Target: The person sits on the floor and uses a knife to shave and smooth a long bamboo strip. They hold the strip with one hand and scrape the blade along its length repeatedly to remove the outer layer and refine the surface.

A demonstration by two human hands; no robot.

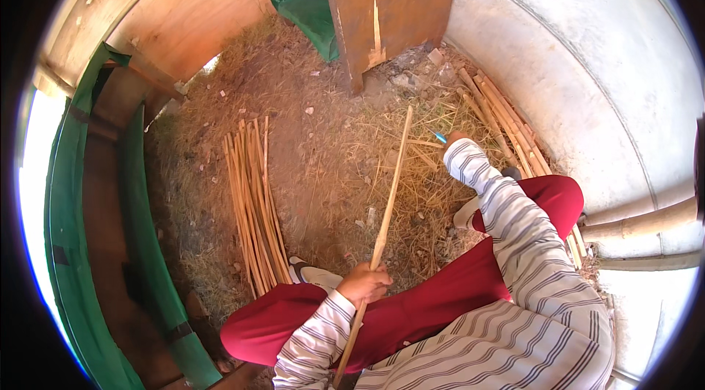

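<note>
My left hand is closed round a long, pale bamboo strip, which slants up and away from my lap. The strip's lower end runs down past my left wrist. Out to the right, my right hand is held apart from the strip, over scattered shavings. A small, shiny bluish tool pokes out from its fingers; it may be a blade, but most of it is hidden. Thin straw-coloured shavings cover the ground below the strip.
A bundle of split bamboo strips lies left of my legs. Thicker bamboo pieces lie along the pale wall at right. A brown wooden cabinet stands ahead. Green-covered benches line the left side.
</note>
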